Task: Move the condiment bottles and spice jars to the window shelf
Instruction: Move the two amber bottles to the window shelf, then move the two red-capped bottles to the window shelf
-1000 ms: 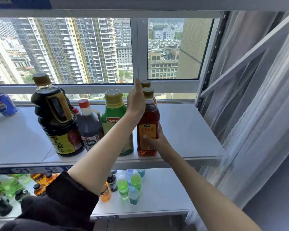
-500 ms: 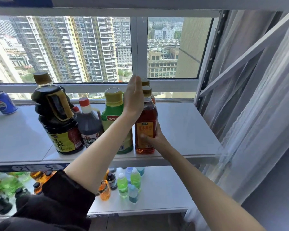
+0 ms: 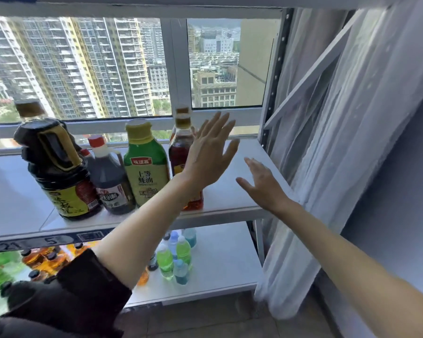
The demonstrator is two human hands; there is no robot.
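Several condiment bottles stand in a row on the white window shelf (image 3: 232, 193): a big dark soy sauce jug (image 3: 56, 172), a dark vinegar bottle (image 3: 108, 176), a green bottle with a yellow cap (image 3: 144, 167) and an amber bottle (image 3: 180, 152), with a second amber one just behind it. My left hand (image 3: 210, 152) is raised with fingers spread, just right of the amber bottle and in front of its lower part, holding nothing. My right hand (image 3: 261, 184) hovers flat over the shelf's right end, fingers straight, apart from the bottles.
A lower shelf (image 3: 220, 264) carries small green and blue drink bottles (image 3: 174, 259) and orange bottles (image 3: 44, 259) at the left. A metal rack post (image 3: 271, 93) and a white sheer curtain (image 3: 347, 142) bound the right side. The window is directly behind the shelf.
Both hands have let go of the amber bottle and moved off to the right, fingers now spread. The bottle stays standing on the shelf.
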